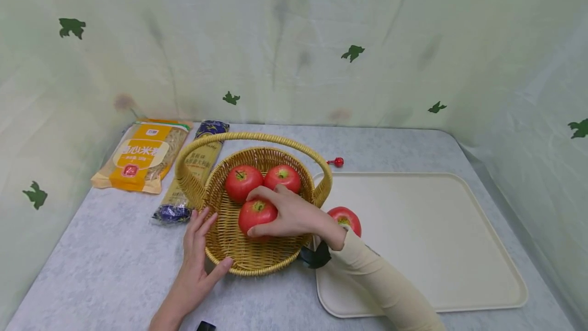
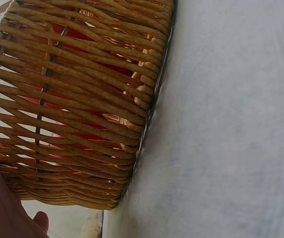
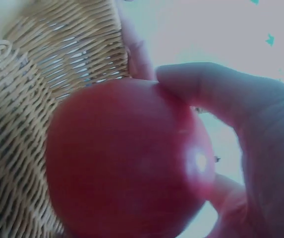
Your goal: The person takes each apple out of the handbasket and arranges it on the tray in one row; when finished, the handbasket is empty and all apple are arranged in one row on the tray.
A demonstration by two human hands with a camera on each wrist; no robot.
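Note:
Inside a round woven basket (image 1: 229, 258) with a tall arched handle, my right hand (image 1: 289, 213) grips a red apple (image 1: 254, 218) between thumb and fingers. That apple (image 3: 127, 158) fills much of the right wrist view. Two more apples lie behind it, one at the left (image 1: 243, 184) and one at the right (image 1: 286, 176). My left hand (image 1: 195, 272) rests against the basket's near left side, its fingers extended and the thumb by the rim. From the left wrist, the basket's wall (image 2: 77, 99) shows close up, with red glimpsed through the weave.
A cream tray (image 1: 413, 239) lies at the right, one apple (image 1: 346, 218) at its left side, partly behind my right wrist. Left of the basket are an orange food packet (image 1: 142, 157) and a long gold-and-blue packet (image 1: 202, 160). A small red object (image 1: 338, 162) sits behind the tray.

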